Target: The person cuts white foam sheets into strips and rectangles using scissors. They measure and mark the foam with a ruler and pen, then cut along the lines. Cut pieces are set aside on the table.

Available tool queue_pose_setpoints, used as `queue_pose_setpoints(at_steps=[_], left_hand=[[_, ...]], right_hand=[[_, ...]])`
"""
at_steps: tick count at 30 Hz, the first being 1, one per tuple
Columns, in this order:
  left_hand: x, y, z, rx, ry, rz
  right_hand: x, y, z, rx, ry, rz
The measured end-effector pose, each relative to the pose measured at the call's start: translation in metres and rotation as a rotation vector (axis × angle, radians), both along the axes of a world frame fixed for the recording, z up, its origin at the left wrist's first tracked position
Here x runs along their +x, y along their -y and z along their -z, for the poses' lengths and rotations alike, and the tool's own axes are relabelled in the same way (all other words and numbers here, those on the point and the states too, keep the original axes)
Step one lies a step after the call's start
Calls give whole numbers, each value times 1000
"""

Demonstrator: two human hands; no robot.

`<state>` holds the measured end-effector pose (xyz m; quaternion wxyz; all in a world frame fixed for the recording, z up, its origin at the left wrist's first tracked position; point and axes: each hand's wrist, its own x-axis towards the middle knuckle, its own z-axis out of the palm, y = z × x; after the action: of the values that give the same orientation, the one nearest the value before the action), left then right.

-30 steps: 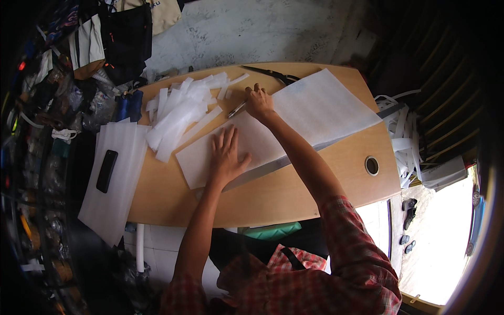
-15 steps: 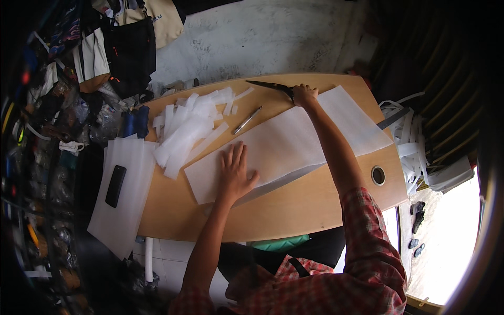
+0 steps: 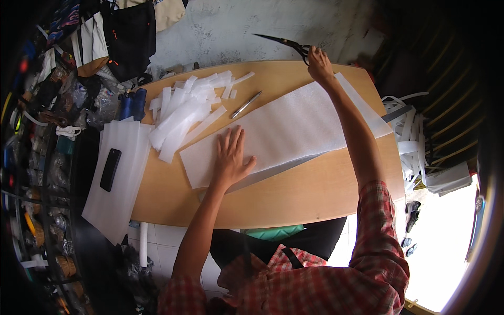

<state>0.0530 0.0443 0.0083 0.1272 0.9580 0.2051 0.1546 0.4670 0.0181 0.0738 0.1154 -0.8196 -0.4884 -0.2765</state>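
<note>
Your white foam sheet (image 3: 283, 115), long, pale and finely textured, lies slantwise across the wooden table (image 3: 283, 202) (a grey strip (image 3: 294, 167) shows beneath its near edge). Your left hand (image 3: 231, 157) rests on it flat, fingers spread, grasping nothing; your right hand (image 3: 320, 64), raised, is curled around the black scissors' (image 3: 283, 41) handles.

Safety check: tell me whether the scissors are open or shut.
The scissors look shut: held in the right hand, their blades show as one narrow dark wedge.

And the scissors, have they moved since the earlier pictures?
Yes, upward in the view: the scissors lay on the table, and now the right hand holds them mostly beyond its far edge.
</note>
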Motion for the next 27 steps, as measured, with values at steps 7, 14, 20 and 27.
queue_pose_setpoints(at_steps=[7, 14, 20, 27], left_hand=[[-4, -3, 8, 13, 49, 1], [-2, -1, 6, 66, 127, 26], [-11, 6, -13, 66, 133, 131], [-19, 12, -6, 213, 268, 259]], right_hand=[[-84, 66, -69, 505, -1292, -572], [-168, 169, -11, 588, -1631, -636], [-268, 260, 34, 226, -1924, -529], [-328, 322, 18, -12, -1918, -384]])
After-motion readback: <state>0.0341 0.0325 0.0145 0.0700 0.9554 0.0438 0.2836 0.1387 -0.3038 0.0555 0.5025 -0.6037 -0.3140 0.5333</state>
